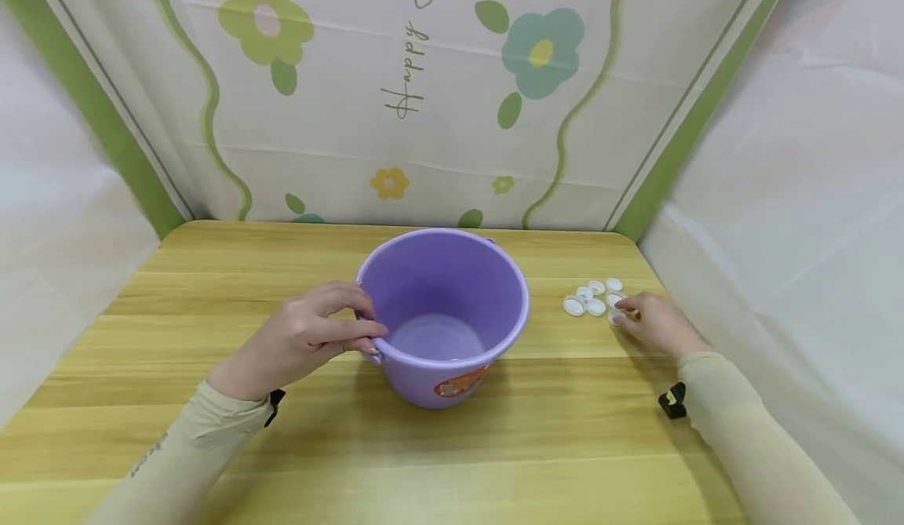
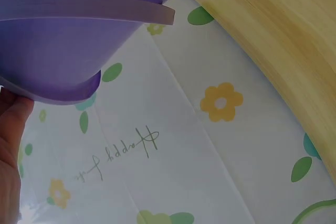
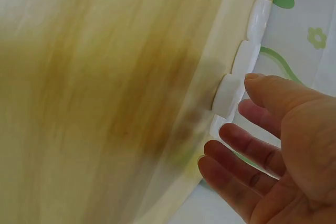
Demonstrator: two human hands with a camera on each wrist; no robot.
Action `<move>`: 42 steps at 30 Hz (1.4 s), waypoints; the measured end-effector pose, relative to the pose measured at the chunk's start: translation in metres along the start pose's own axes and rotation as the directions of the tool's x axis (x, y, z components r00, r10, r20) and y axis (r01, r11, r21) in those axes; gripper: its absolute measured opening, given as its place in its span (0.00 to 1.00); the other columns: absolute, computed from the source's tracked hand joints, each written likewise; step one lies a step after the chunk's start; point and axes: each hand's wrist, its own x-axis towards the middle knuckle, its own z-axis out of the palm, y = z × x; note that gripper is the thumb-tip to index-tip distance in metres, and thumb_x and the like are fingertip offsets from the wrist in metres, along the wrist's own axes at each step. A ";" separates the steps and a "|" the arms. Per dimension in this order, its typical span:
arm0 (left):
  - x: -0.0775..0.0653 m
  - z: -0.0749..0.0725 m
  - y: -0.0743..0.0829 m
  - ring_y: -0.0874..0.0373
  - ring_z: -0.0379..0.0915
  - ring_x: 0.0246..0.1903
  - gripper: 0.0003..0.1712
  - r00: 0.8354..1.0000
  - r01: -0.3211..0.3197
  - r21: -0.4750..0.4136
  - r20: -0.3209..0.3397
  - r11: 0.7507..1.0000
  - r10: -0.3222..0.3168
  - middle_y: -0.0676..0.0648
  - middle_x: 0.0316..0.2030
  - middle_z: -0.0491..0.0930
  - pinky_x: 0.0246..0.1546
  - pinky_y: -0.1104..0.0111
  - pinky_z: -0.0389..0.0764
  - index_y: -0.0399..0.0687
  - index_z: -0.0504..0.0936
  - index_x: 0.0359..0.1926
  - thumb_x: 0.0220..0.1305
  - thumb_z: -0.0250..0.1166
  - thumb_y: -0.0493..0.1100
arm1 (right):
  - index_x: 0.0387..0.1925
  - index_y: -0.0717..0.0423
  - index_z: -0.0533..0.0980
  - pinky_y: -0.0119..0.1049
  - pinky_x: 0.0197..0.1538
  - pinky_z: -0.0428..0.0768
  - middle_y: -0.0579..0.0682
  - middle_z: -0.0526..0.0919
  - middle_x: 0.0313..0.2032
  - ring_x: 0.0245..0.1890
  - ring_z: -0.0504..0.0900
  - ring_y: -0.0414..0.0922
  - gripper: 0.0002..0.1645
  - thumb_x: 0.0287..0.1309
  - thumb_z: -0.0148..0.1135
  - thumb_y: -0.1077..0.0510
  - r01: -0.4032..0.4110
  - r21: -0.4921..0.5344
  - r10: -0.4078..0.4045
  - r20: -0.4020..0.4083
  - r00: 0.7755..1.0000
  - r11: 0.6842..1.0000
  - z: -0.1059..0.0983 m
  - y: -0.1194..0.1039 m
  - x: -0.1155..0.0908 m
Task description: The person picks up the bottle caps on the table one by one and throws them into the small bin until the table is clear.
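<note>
A purple bucket (image 1: 448, 274) stands upright in the middle of the table, with an orange label on its outside. My left hand (image 1: 318, 333) grips its rim at the left, the thumb on one side of the wall. In the left wrist view the bucket's wall and flat purple handle (image 2: 84, 6) fill the upper left. Several white round caps (image 1: 595, 307) lie in a loose cluster to the right of the bucket. Over the cluster's right edge reaches my right hand (image 1: 657, 322). In the right wrist view its thumb tip is right at one cap (image 3: 227, 95), the other fingers spread and loosely bent.
The wooden table (image 1: 212, 289) ends at a flower-printed cloth (image 1: 424, 140) hanging at the back. White cloth walls (image 1: 798, 235) rise on the left and right sides. A small black item (image 1: 673, 401) sits at the right wrist.
</note>
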 end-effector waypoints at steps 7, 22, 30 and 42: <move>0.002 -0.001 0.000 0.51 0.77 0.39 0.11 1.000 0.012 -0.010 0.023 1.000 -0.012 0.48 0.39 0.80 0.43 0.69 0.81 0.47 0.87 0.40 0.69 0.63 0.48 | 0.49 0.66 0.81 0.56 0.42 0.83 0.58 0.84 0.36 0.36 0.82 0.55 0.19 0.62 0.66 0.57 -0.002 -0.017 0.002 0.011 1.000 1.000 0.003 -0.002 0.000; 0.002 0.005 0.010 0.51 0.75 0.45 0.26 0.992 0.077 0.079 0.098 0.994 -0.084 0.49 0.41 0.79 0.55 0.65 0.79 0.44 0.84 0.43 0.50 0.77 0.57 | 0.46 0.67 0.81 0.51 0.39 0.83 0.51 0.82 0.32 0.33 0.81 0.49 0.16 0.61 0.67 0.59 -0.019 0.031 0.019 0.000 1.000 0.999 0.007 -0.002 0.004; 0.000 0.012 0.018 0.55 0.72 0.42 0.27 0.977 0.124 0.180 0.152 0.976 -0.152 0.50 0.37 0.76 0.65 0.46 0.71 0.44 0.81 0.40 0.37 0.83 0.46 | 0.44 0.65 0.82 0.49 0.38 0.82 0.50 0.82 0.30 0.31 0.79 0.48 0.14 0.59 0.68 0.59 -0.020 0.018 0.021 -0.019 1.000 1.000 0.009 -0.003 0.004; 0.002 0.015 0.022 0.53 0.72 0.42 0.23 0.972 0.151 0.205 0.146 0.967 -0.183 0.49 0.36 0.74 0.67 0.44 0.67 0.43 0.80 0.36 0.52 0.75 0.56 | 0.50 0.68 0.80 0.51 0.39 0.84 0.58 0.83 0.37 0.35 0.81 0.52 0.19 0.62 0.66 0.59 -0.026 0.089 0.032 -0.070 0.997 0.996 -0.018 -0.021 -0.007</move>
